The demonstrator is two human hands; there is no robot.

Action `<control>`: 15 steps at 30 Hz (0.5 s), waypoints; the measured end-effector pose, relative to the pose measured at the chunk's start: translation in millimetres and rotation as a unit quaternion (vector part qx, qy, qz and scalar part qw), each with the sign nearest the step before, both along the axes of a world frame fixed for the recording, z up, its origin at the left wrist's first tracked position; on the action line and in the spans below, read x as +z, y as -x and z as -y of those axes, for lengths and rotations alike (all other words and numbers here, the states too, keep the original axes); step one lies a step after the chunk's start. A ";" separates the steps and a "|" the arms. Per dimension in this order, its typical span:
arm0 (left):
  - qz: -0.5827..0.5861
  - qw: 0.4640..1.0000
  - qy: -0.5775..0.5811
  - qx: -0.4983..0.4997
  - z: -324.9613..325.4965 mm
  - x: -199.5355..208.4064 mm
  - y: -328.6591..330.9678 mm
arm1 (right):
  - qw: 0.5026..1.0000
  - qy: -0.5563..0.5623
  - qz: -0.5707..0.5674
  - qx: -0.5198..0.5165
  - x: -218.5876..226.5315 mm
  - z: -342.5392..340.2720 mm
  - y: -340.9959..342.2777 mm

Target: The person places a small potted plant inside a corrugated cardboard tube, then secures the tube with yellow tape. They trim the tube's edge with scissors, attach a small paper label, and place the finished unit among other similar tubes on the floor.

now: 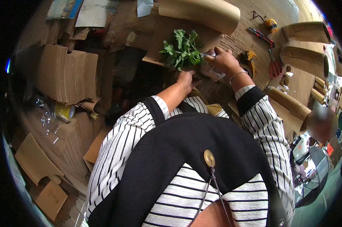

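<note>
Tabletop (pixel 243 42) opens between right hand (pixel 225 62) and red cutter (pixel 261 36), a cardboard roll (pixel 201 13) blocking ahead.

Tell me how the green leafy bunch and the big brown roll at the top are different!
The green leafy bunch is green, but the brown roll is pale brown. The bunch has ragged, frilly leaves, while the roll is a smooth-edged tube shape. The bunch is right by the left hand; the roll lies farther away from it. Both are in front of the person.

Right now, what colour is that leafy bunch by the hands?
The leafy bunch is green, seen best in the head view.
</note>
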State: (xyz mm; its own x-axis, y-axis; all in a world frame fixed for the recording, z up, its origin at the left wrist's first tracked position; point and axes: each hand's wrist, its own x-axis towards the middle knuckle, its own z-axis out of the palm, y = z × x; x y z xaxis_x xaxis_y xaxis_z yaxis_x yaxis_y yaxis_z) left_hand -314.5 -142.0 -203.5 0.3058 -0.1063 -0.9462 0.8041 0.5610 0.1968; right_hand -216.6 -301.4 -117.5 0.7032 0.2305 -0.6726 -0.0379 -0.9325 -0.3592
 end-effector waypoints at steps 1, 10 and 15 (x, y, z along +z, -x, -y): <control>-0.007 1.000 -0.008 0.003 0.4 -0.2 -0.7 | 0.999 0.038 0.012 -0.002 -14.7 0.3 1.7; 0.004 0.999 0.041 0.024 -4.5 -6.7 -2.9 | 0.991 0.112 -0.007 -0.071 -2.4 -10.3 2.5; 0.005 0.998 0.060 0.000 -6.9 4.2 -12.1 | 0.991 0.065 0.097 -0.060 -2.0 -9.6 29.1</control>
